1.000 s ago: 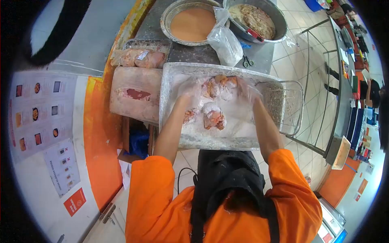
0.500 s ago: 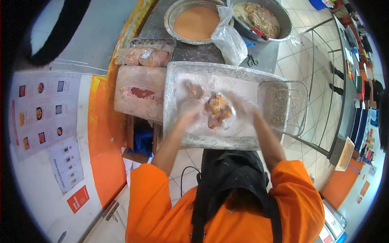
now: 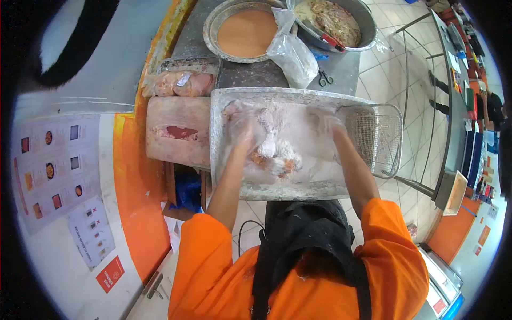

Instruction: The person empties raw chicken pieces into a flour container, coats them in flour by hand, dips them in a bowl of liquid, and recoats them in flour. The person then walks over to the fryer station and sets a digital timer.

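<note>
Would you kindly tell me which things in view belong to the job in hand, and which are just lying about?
Seemingly in the job:
- powder-coated meat pieces, by the left hand
- tub under both hands
- wire basket at its right end, probably

Seemingly just lying about:
- scissors
- bagged meat
- wall posters
</note>
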A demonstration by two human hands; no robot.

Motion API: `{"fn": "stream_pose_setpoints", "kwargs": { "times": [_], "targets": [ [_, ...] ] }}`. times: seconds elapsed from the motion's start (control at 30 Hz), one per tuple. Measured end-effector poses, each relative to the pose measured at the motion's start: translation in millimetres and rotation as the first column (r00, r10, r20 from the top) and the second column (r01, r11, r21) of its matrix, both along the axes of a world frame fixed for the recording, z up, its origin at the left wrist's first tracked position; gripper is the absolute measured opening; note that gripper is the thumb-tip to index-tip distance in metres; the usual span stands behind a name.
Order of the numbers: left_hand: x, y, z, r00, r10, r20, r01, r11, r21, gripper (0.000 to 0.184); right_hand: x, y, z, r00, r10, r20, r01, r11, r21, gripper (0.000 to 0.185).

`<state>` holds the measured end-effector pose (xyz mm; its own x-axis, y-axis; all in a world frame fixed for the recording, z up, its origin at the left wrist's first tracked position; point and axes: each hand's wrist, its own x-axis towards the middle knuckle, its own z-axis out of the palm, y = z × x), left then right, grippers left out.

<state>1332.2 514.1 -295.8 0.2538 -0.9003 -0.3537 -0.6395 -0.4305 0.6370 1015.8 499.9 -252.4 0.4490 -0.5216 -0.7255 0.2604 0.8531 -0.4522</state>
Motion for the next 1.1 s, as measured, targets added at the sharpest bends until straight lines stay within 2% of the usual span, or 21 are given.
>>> {"fn": "stream_pose_setpoints", "kwargs": {
  "times": [0.03,0.07,0.1,0.17,0.23,0.27,0.33,0.43,0.47,0.53,0.63,0.67,0.73,0.8,0.9,0.93,0.97,1.0,1.03,1.07,1.1],
  "targets": [
    [-4.1,0.6,-5.9,0.999,-0.033,-0.011,0.033,0.999,0.023,0.056,29.3,-7.0,5.2,0.905,0.244,-0.348,-0.347,0.896,-0.276,0.057],
    [-8.2,1.1,-12.0,0.998,-0.066,-0.024,0.067,0.997,0.045,0.054,58.8,-14.0,10.7,0.623,0.285,-0.728,-0.685,0.648,-0.333,0.056],
    [-12.4,1.5,-17.8,0.994,-0.099,-0.037,0.101,0.993,0.066,0.053,82.1,-14.8,1.9,0.519,0.278,-0.808,-0.815,0.447,-0.369,0.056],
    [-20.1,2.9,56.2,0.963,-0.26,0.065,0.263,0.963,-0.05,0.052,121.6,-16.0,-4.8,0.24,0.12,-0.963,-0.965,-0.077,-0.25,0.055],
    [-0.6,9.6,82.4,0.988,-0.053,-0.148,0.077,0.983,0.164,0.048,112.5,3.5,-2.4,0.708,0.372,-0.6,-0.705,0.324,-0.631,0.054],
    [13.1,17.5,91.6,0.972,0.076,-0.222,-0.009,0.958,0.286,0.046,101.5,15.6,-3.9,0.866,0.391,-0.312,-0.491,0.546,-0.679,0.054],
    [33.2,41.6,122.0,0.939,0.182,-0.291,-0.05,0.911,0.409,0.045,55.6,16.3,-14.8,0.729,0.239,-0.641,-0.631,-0.128,-0.765,0.056],
    [26.6,61.6,140.1,0.95,0.115,-0.289,0.065,0.835,0.546,0.045,52.5,31.8,68.0,0.461,0.374,-0.805,-0.882,0.29,-0.371,0.054],
    [18.7,61.9,138.4,0.951,0.099,-0.293,0.092,0.813,0.575,0.044,67.2,42.8,70.1,0.453,0.386,-0.804,-0.87,0.39,-0.302,0.052],
    [12.9,89.2,30.8,0.937,-0.294,-0.188,0.306,0.951,0.038,0.046,98.9,62.4,70.0,0.433,0.406,-0.805,-0.804,0.578,-0.141,0.048],
    [8.8,75.2,21.0,0.792,-0.548,-0.27,0.524,0.836,-0.159,0.046,94.6,70.8,47.5,0.457,0.457,-0.763,-0.868,0.416,-0.27,0.048],
    [1.9,74.0,22.4,0.804,-0.359,-0.475,0.369,0.926,-0.076,0.045,96.7,65.0,53.2,0.746,0.492,-0.448,-0.539,0.842,0.028,0.054],
    [-6.5,74.1,40.7,0.61,-0.065,-0.789,0.175,0.983,0.055,0.045,91.7,65.2,75.8,0.69,0.475,-0.546,-0.576,0.817,-0.017,0.058],
    [-10.7,60.8,88.5,0.24,0.053,-0.969,0.089,0.993,0.076,0.052,84.7,69.3,71.3,0.717,0.417,-0.559,-0.574,0.808,-0.132,0.06],
    [12.5,56.3,120.8,0.164,0.072,-0.984,0.104,0.99,0.09,0.035,47.5,93.6,-1.8,0.846,0.281,-0.453,-0.448,0.834,-0.321,0.056],
    [22.0,57.5,100.1,0.555,-0.19,-0.81,0.233,0.97,-0.068,0.04,25.6,97.4,-28.6,0.867,0.235,-0.44,-0.402,0.852,-0.335,0.052],
    [31.5,58.7,79.4,0.808,-0.404,-0.429,0.39,0.912,-0.123,0.045,21.0,95.3,-22.4,0.879,0.19,-0.437,-0.352,0.877,-0.326,0.05],
    [37.3,57.1,86.0,0.878,-0.346,-0.332,0.384,0.922,0.053,0.043,16.4,93.6,-16.1,0.889,0.144,-0.434,-0.301,0.899,-0.319,0.048],
    [41.3,54.9,90.0,0.929,-0.301,-0.214,0.346,0.911,0.223,0.042,28.3,80.2,34.4,0.892,0.097,-0.442,-0.245,0.924,-0.294,0.049],
    [40.4,55.6,62.2,0.904,-0.161,-0.397,0.253,0.948,0.191,0.037,40.9,71.5,62.4,0.892,0.048,-0.449,-0.187,0.945,-0.269,0.051],
    [39.3,56.2,34.9,0.824,-0.025,-0.565,0.152,0.972,0.179,0.033,50.8,72.9,43.6,0.829,0.081,-0.553,-0.392,0.79,-0.472,0.051]
  ]
}}
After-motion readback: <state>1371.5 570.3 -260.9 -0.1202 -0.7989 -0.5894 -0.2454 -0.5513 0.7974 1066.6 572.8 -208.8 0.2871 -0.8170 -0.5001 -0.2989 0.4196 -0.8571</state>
